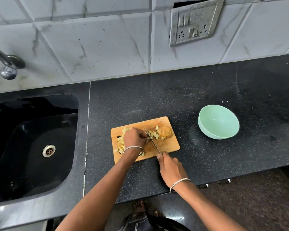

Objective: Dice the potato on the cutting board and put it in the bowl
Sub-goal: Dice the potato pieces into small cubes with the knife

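potato (165,132) partly diced on cutting board (163,147), frame centre. left hand (133,138) curled over pieces beside knife (153,142); handle gripped by right hand (171,169). fingertips could be nicked if blade drifts left.

We see a black sink (23,164) with a metal drain (48,150) set into our dark speckled counter (190,97). A tap (6,64) and a switch plate (194,22) are on the tiled wall (98,47).
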`<action>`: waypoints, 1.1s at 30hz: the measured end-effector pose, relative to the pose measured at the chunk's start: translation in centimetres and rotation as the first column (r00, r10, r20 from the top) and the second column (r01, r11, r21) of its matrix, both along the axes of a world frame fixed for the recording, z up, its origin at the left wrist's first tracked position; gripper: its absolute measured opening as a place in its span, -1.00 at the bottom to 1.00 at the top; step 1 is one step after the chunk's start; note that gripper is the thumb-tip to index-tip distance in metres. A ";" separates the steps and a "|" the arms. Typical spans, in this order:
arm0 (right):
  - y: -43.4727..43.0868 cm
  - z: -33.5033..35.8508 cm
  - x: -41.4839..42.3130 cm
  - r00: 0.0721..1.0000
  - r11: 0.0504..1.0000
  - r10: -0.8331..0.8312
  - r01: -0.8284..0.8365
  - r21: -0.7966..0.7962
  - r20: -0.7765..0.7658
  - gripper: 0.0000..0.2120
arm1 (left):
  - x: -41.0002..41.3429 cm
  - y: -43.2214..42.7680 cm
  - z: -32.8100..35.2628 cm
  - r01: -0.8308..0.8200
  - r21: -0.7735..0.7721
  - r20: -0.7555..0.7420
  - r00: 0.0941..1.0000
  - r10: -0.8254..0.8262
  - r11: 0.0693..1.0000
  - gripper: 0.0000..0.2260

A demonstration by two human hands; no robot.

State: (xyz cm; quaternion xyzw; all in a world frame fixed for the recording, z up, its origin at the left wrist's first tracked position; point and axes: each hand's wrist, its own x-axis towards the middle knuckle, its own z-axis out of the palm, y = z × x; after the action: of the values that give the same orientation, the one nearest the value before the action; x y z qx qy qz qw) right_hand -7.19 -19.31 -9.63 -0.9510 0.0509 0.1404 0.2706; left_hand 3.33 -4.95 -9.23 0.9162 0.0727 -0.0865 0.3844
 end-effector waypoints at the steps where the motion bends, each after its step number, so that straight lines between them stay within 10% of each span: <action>1: -0.1 -0.1 -0.1 1.000 1.000 0.004 -0.004 0.011 -0.006 -0.65 | -0.1 0.0 0.0 0.003 0.006 0.005 1.000 -0.003 1.000 -0.87; 33: 0.1 0.3 0.3 1.000 0.997 0.027 -0.027 0.073 -0.005 -0.62 | -1.5 0.9 1.0 -0.060 0.060 0.015 0.998 0.060 0.996 -0.85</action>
State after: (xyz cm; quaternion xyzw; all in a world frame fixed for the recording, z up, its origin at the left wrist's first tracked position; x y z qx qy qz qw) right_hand -6.88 -19.17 -9.30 -0.9407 0.0336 0.1485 0.3032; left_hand 1.82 -4.08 -8.19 0.9254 0.1001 -0.0665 0.3594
